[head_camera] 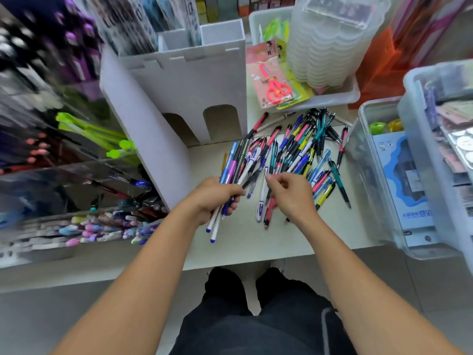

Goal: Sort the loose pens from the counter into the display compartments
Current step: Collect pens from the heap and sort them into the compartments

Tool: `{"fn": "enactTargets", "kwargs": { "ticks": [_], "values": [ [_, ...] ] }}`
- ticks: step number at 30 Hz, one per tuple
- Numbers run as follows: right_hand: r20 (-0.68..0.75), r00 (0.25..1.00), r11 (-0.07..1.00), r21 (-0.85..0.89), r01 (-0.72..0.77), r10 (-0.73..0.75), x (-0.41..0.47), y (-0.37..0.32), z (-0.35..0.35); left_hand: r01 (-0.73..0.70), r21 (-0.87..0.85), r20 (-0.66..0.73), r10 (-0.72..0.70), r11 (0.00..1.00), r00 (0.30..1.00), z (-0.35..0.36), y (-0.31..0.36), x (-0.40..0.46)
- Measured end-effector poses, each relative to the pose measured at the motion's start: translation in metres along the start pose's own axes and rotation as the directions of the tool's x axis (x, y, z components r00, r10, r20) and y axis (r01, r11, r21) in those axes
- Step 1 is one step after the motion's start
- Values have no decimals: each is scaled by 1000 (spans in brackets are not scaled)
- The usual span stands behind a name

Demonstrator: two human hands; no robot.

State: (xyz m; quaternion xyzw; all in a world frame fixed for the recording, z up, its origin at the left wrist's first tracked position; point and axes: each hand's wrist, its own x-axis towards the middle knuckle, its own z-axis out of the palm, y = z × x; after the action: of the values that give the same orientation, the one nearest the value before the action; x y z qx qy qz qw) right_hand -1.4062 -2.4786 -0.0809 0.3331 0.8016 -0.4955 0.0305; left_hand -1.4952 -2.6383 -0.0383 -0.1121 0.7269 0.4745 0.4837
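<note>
Display compartments [76,201] at left motion-blurred, pen types unreadable. Clear bins [435,155] cut by right edge. Left hand [215,198] hides middles of its bundle of pens [217,221]; count unclear.

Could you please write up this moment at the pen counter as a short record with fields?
left hand: grips a bundle of pens, white ones with blue tips sticking out below
right hand: pinches one pen over the pile
loose pens: mixed colours, heaped on the counter
display compartments: to the left, already holding pens
white divider: stands between the display and the pile
scissors pack: in a white tray behind the pile
clear bins: to the right
</note>
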Motion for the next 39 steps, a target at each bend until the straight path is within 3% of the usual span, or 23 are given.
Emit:
{"fn": "enactTargets", "kwargs": {
  "ticks": [2, 4, 6, 8, 10, 12, 17, 21, 24, 26, 28, 30, 33, 39],
  "values": [
    [219, 960, 884, 395, -249, 173, -8, -25, -6, 12, -74, 84, -6, 997, 996, -7, -5, -13],
    [421, 890, 670, 612, -420, 173, -11, -47, -4, 13, -122, 167, 7, 992, 986, -15, -10, -28],
    [412, 905, 524, 750, -403, 106, -9, -67, 0, 6, -134, 237, 26, 991, 971, -21, -12, -45],
    [313, 949, 454, 840, -297, 42, -9, -89, -1, -8, -127, 279, 44, 992, 959, -26, -10, -64],
    [252, 967, 490, 848, -203, -35, -16, -115, -6, -36, -127, 300, 73, 991, 951, -28, -5, -83],
    [217, 968, 599, 794, -100, -126, -25, -134, -10, -67, -135, 315, 107, 989, 943, -32, 4, -101],
    [175, 927, 779, 605, 165, -332, -51, -174, -8, -145, -198, 308, 202, 969, 930, -46, 22, -135],
    [154, 889, 812, 495, 309, -431, -65, -207, 0, -219, -307, 205, 289, 926, 935, -59, 29, -158],
    [113, 885, 680, 686, 260, -452, -80, -227, -1, -407, -485, 19, 474, 774, 880, -70, 27, -175],
    [64, 900, 563, 799, 213, -430, -97, -230, 5, -537, -662, -195, 572, 523, 797, -77, 29, -185],
    [29, 911, 498, 844, 198, -412, -116, -227, 23, -626, -729, -423, 537, 277, 730, -88, 32, -186],
    [-25, 919, 472, 852, 226, -394, -131, -221, 47, -634, -762, -538, 416, 133, 733, -102, 34, -183],
    [-136, 914, 458, 831, 316, -383, -141, -220, 76, -590, -806, -543, 333, 50, 771, -115, 30, -181],
    [-211, 900, 446, 811, 379, -381, -147, -236, 100, -550, -835, -514, 316, 28, 797, -94, 15, -184]
  ]
}}
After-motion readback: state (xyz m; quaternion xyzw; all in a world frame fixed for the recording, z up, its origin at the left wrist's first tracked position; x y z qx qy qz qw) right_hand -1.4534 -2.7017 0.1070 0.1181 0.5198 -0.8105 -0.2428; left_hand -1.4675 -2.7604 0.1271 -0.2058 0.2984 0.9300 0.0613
